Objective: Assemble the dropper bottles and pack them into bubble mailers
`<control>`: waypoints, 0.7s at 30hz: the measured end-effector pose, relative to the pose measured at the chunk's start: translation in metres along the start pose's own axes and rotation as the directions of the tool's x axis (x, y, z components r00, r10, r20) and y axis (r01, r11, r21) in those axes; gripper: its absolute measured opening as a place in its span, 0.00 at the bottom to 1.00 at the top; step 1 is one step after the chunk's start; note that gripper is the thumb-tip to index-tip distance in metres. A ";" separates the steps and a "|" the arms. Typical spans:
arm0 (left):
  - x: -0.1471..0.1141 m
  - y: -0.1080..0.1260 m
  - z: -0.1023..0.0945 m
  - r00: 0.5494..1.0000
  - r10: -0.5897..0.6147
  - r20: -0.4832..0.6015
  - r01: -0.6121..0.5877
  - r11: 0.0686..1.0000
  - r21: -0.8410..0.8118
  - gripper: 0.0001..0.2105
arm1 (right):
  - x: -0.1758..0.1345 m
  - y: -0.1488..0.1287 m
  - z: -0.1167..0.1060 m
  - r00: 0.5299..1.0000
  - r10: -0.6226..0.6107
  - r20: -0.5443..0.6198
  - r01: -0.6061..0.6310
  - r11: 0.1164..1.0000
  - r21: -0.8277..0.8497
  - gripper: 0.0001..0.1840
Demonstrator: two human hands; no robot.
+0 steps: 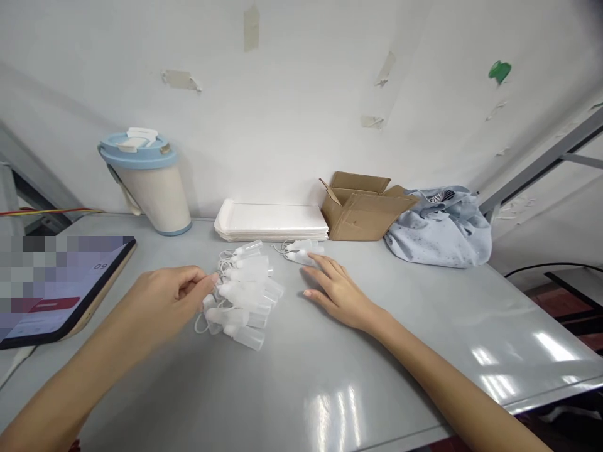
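Observation:
A pile of small translucent plastic tubes with thin white cord loops [249, 295] lies on the grey table. At the pile's left edge, by the loops, my left hand [176, 292] has thumb and fingers pinched together; what is between them is too small to make out. My right hand [342, 292] is open, palm down, its fingers spread. Its foremost fingertip is at a smaller group of the same tubes [299, 257], apart from the pile on the right, with their loops pointing left.
Behind the tubes is a stack of white padded envelopes [277, 220], beside an open cardboard box [360, 213] and a bundled pale-blue cloth [443, 229]. On the left are a cream tumbler with blue lid [157, 188] and a propped tablet [85, 289]. A white wall rises behind.

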State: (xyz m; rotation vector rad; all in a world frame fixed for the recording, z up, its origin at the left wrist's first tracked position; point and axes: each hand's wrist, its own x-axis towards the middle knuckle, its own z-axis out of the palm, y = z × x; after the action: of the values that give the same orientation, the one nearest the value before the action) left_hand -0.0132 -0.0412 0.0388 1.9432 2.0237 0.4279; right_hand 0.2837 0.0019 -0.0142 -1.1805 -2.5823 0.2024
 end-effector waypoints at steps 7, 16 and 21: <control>-0.004 0.013 -0.001 0.996 -0.042 -0.073 0.046 0.997 0.060 0.20 | -0.001 0.000 0.001 0.997 -0.038 -0.065 0.039 0.999 0.013 0.15; -0.013 0.023 0.001 0.992 -0.043 -0.119 0.043 0.999 -0.004 0.20 | -0.002 -0.002 0.001 0.977 -0.077 -0.197 0.093 0.993 0.071 0.13; -0.014 0.023 0.003 0.997 -0.060 -0.056 0.053 0.991 -0.119 0.19 | -0.005 -0.012 -0.012 0.932 -0.105 -0.347 0.158 0.979 0.128 0.12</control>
State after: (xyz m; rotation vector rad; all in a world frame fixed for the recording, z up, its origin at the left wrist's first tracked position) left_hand 0.0097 -0.0546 0.0453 1.8198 2.0351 0.5839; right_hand 0.2821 -0.0091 -0.0009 -0.8932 -2.2862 0.1507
